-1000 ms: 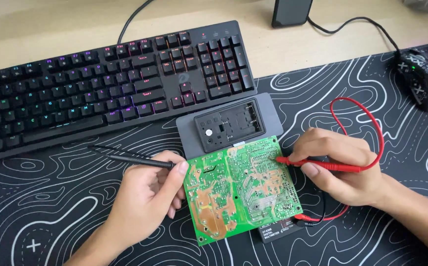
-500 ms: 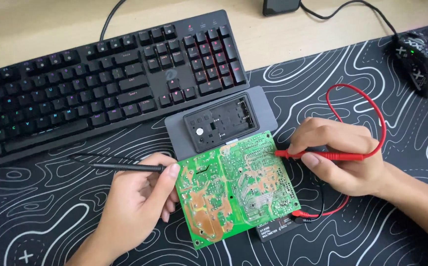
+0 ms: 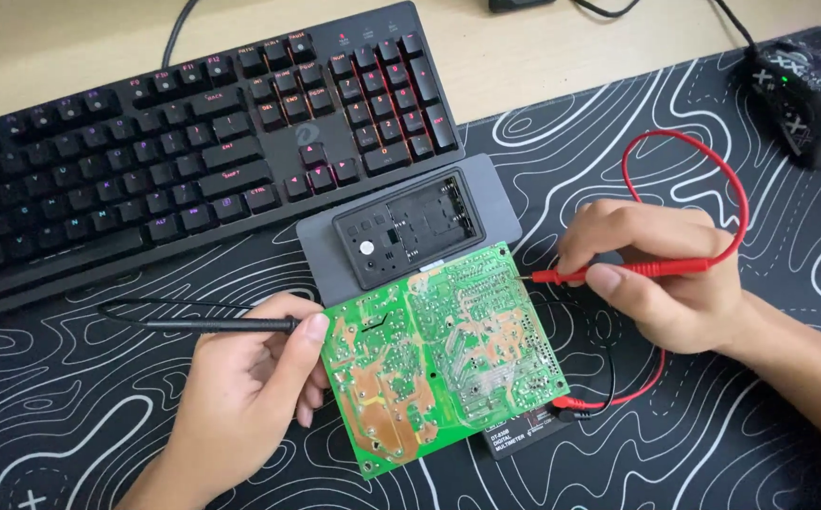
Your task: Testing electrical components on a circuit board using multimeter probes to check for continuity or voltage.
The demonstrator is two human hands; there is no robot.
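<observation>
Right hand (image 3: 666, 283) closed around red probe (image 3: 618, 272), tip touching right edge of green circuit board (image 3: 439, 354). Left hand (image 3: 240, 387) pinching black probe (image 3: 212, 324), thumb against board's left edge. Board resting on grey multimeter (image 3: 410, 231), atop patterned mat (image 3: 618, 142) on counter (image 3: 543, 66), below keyboard (image 3: 174, 151).

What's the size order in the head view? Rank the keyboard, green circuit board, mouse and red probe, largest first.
1. keyboard, partly cut off at the left edge
2. circuit board
3. mouse
4. red probe, thin and partly covered by the right hand; its length looks close to the mouse's.
</observation>
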